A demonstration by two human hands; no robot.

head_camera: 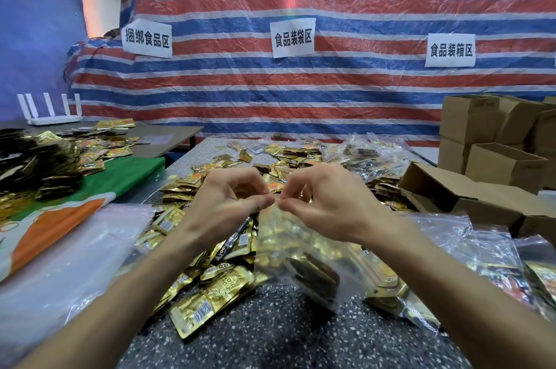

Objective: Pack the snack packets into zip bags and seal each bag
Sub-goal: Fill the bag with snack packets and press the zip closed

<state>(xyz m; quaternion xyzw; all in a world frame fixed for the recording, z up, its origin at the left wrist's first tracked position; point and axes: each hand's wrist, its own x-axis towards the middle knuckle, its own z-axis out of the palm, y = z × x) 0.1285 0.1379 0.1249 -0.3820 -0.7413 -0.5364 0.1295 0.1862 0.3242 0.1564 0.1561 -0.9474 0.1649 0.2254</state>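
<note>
Presently in hand: zip bag (288, 248), clear film, loaded with gold packets, hanging from both hands over the desk (270, 335).
Left hand (228, 200): thumb and forefinger pinch the bag's top edge.
Right hand (325, 203): pinches the same edge, fingertips nearly meeting the left's.
Loose stock: snack packets (210, 287) heaped beside and beyond the bag.
Handling: likely light, soft and slick; the contents shift and the film sags.
Hold point: the zip strip, pressed from the middle towards each corner.
</note>
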